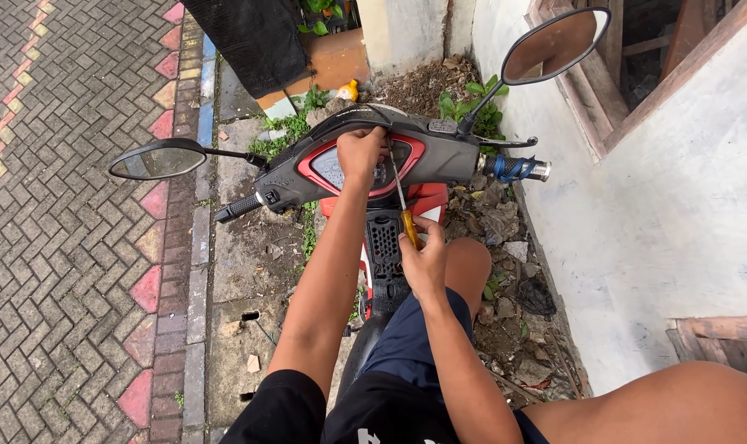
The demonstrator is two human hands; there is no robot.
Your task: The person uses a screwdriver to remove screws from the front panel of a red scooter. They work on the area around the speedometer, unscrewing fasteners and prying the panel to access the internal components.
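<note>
Beside brick paving (69,205), left hand (361,152) grips scooter dash (406,160); right hand (423,263) holds screwdriver (404,210), mirrors (554,43) flanking.

A brick-paved path (69,214) in grey, with red and yellow bands, fills the left side. Beside it runs a cracked concrete strip (238,271) with weeds (295,123) at its far end. A white wall (669,205) rises on the right, with dry leaves and debris (513,279) along its base. A dark mesh panel (254,41) leans at the top, near an orange planter (336,57).
</note>
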